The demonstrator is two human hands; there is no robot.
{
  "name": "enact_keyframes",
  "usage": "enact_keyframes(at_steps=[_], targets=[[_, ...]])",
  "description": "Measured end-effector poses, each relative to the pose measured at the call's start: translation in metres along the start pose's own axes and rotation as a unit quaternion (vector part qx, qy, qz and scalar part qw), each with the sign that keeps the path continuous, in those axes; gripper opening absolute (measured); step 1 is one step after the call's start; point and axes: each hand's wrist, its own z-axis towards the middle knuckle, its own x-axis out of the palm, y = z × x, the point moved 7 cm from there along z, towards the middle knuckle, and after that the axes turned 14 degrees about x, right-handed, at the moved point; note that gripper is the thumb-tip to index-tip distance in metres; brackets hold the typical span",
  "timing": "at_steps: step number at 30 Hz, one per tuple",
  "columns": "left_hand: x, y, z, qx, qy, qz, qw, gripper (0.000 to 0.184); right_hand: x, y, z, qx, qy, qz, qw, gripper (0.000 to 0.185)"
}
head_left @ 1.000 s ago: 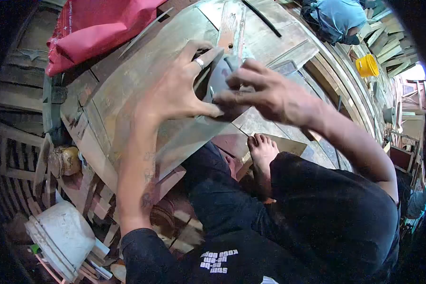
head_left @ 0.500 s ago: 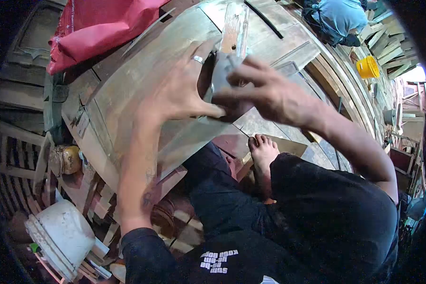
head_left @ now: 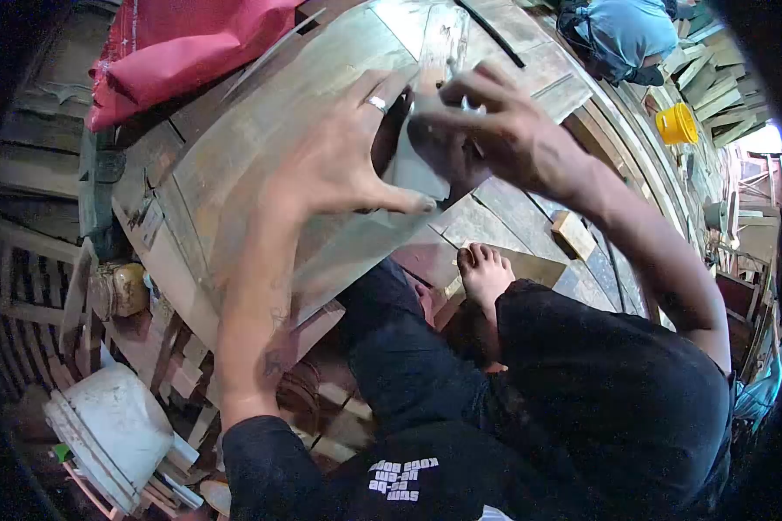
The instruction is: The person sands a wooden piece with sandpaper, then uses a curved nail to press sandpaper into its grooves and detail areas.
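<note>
A pale grey, smooth piece [head_left: 419, 171] lies on the wooden work surface [head_left: 235, 113], with a dark edge or gap along its left side. My left hand [head_left: 343, 161], with a ring on one finger, spans the piece, thumb at its near end and fingertips at its far end. My right hand [head_left: 508, 126] is curled over the right side of the piece, its fingers bent and partly blurred. What lies under those fingers is too blurred to name. Beyond my hands runs a narrow, worn wooden strip [head_left: 443, 39].
Red sheeting [head_left: 195, 52] lies at the upper left and a black rod [head_left: 491, 33] at the top. A person in blue [head_left: 626, 35] is at the upper right, near a yellow bucket [head_left: 676, 124]. A small wood block [head_left: 573, 236] sits beyond my foot [head_left: 485, 276]. A white tub [head_left: 117, 425] stands lower left.
Both hands have shifted slightly right, and my right hand has moved up along the piece. More of the piece's near part shows. The small wood block has come into view below my right forearm.
</note>
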Motion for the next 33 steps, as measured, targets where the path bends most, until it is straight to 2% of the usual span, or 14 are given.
enact_keyframes(at_steps=[3, 7, 11, 13, 15, 17, 18, 19, 21, 22, 28, 29, 30, 33], targets=[[0.003, 0.003, -0.003, -0.034, 0.021, -0.006, 0.999, 0.132, 0.011, 0.025, -0.010, -0.037, 0.069, 0.020, 0.997, 0.053], [0.007, 0.006, -0.006, -0.007, 0.011, -0.001, 1.000, 0.133, -0.009, -0.011, 0.005, 0.007, -0.012, -0.018, 1.000, 0.057], [0.001, -0.001, -0.002, -0.034, 0.022, -0.024, 0.999, 0.131, 0.003, 0.031, -0.015, -0.047, 0.101, 0.022, 0.994, 0.060], [0.003, 0.003, -0.004, -0.015, 0.006, -0.022, 1.000, 0.131, -0.005, 0.012, -0.007, -0.062, 0.047, 0.011, 0.997, 0.057], [0.003, 0.003, -0.005, -0.009, 0.010, 0.003, 1.000, 0.132, -0.011, -0.017, -0.002, 0.055, 0.008, -0.034, 0.998, 0.051], [0.002, 0.001, -0.004, -0.023, 0.021, -0.022, 0.999, 0.132, -0.005, -0.003, -0.011, 0.031, 0.011, -0.020, 0.999, 0.058], [0.001, 0.001, -0.004, 0.003, 0.017, 0.011, 1.000, 0.131, 0.002, 0.013, -0.015, 0.007, 0.024, 0.010, 1.000, 0.050], [0.002, 0.004, -0.004, 0.003, 0.018, 0.010, 1.000, 0.131, 0.007, 0.025, -0.017, -0.036, 0.081, 0.022, 0.996, 0.052], [0.005, 0.004, -0.003, 0.014, 0.020, 0.004, 1.000, 0.130, 0.000, 0.012, -0.012, -0.045, 0.049, 0.005, 0.998, 0.054], [0.002, -0.002, 0.000, 0.015, 0.004, -0.002, 1.000, 0.130, -0.003, -0.005, -0.006, -0.010, 0.004, -0.018, 1.000, 0.054], [0.001, 0.000, 0.000, 0.003, 0.009, -0.028, 1.000, 0.129, 0.011, 0.036, -0.027, -0.019, 0.070, 0.044, 0.996, 0.058], [0.003, 0.000, -0.001, 0.007, 0.012, -0.036, 0.999, 0.129, 0.007, 0.027, -0.021, -0.047, 0.061, -0.013, 0.997, 0.062], [0.007, 0.006, -0.005, 0.015, 0.011, 0.017, 1.000, 0.131, 0.003, 0.006, -0.017, -0.003, 0.030, -0.021, 0.999, 0.062], [0.005, 0.004, -0.003, 0.013, 0.007, -0.017, 1.000, 0.134, -0.008, -0.014, -0.010, 0.057, -0.021, -0.022, 0.998, 0.063]])
